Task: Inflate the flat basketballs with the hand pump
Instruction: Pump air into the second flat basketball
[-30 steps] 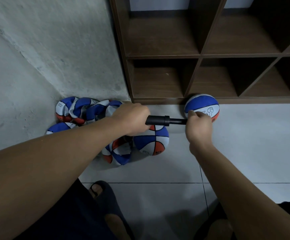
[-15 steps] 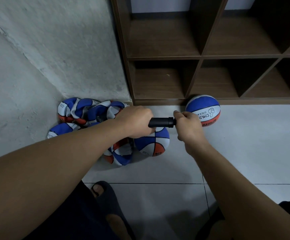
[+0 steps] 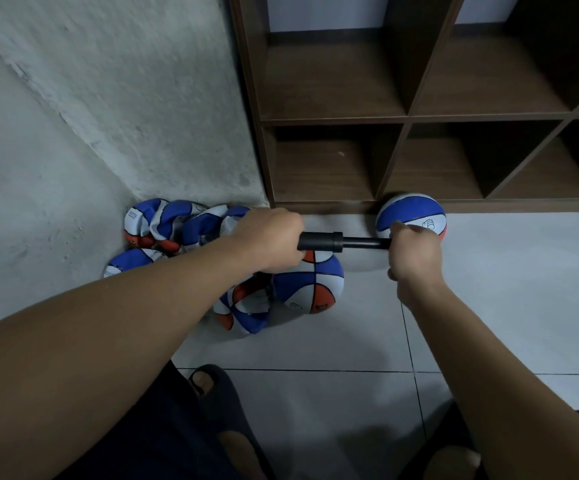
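Both of my hands are on the black hand pump (image 3: 329, 241), which lies level above the floor. My left hand (image 3: 270, 240) wraps its fingers round the barrel; my right hand (image 3: 414, 251) is fisted on the handle, rod drawn out. Flat basketballs (image 3: 177, 226) heap in the wall corner, and a round basketball (image 3: 414, 211) rests against the wooden shelf (image 3: 402, 117).

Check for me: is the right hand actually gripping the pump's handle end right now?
Touching. In the head view the right hand is curled in a fist around the end of the hand pump, whose thin black rod runs straight into its fingers with no gap.
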Demonstrator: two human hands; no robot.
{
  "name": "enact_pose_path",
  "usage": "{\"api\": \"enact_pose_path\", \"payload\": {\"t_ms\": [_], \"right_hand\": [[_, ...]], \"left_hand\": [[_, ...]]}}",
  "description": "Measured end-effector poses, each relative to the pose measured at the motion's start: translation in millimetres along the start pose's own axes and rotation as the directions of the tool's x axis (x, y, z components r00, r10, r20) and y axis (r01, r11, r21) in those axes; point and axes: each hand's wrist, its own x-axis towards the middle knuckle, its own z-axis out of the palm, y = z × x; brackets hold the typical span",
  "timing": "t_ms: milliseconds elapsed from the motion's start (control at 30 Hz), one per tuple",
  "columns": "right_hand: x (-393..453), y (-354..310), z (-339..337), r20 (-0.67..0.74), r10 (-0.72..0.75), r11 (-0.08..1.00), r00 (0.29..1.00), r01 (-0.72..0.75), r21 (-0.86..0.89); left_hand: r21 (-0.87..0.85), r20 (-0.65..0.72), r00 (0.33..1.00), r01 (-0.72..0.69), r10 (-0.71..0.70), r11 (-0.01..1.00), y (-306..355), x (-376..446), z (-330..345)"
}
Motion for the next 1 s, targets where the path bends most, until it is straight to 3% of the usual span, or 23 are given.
{"api": "enact_pose_path", "payload": {"t_ms": [333,533,800,900,1000], "right_hand": [[-30.4,11.1,27.5,0.185,-0.045,0.999,0.982,0.047,-0.004],[-22.7,-0.8,19.1,0.243,-0.052,0.994,0.969,0.075,-0.084],[23.1,-5.0,-28.5,0.022,0.03,0.999,0.999,-0.029,-0.044],[13.6,-0.2,-16.6,-0.009,-0.065,0.992,0.998,0.064,-0.109],[-4.4,2.4,-1.4,0.027,-0.172,0.972,0.985,0.175,-0.155]], "left_hand": [[0.069,0.059,0.997,-0.048,0.044,0.996,12.0,-5.7,-2.3],[-0.053,0.053,0.997,-0.061,0.064,0.997,10.6,-4.9,2.0],[-0.074,0.024,0.999,-0.022,0.023,0.997,-26.5,-0.6,6.9],[-0.11,0.092,0.996,-0.004,0.014,0.994,-9.5,0.3,8.1],[-0.102,0.076,0.997,0.004,0.003,0.995,0.1,0.7,6.7]]}}
